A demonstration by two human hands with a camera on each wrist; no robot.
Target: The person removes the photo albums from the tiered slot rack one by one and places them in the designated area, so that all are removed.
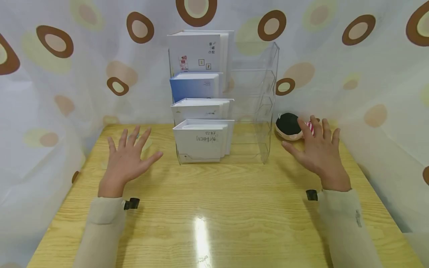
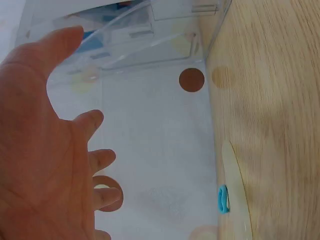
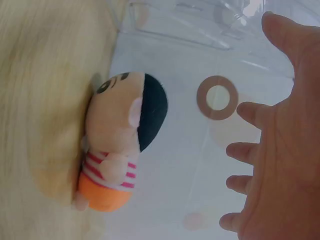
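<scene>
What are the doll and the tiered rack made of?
The striped-shirt doll looks like soft, matte fabric, probably stuffed, judging by its plump, rounded shape. The tiered rack seems clear, glossy plastic, perhaps acrylic: the patterned backdrop shows through it.

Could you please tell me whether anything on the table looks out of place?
Perhaps the black-haired plush doll in a pink-striped top and orange shorts: it lies hair-up, not upright, beside the clear plastic rack. No spills or damage stand out.

Left grip (image 1: pixel 126 162) and right grip (image 1: pixel 320 158) splayed
</scene>
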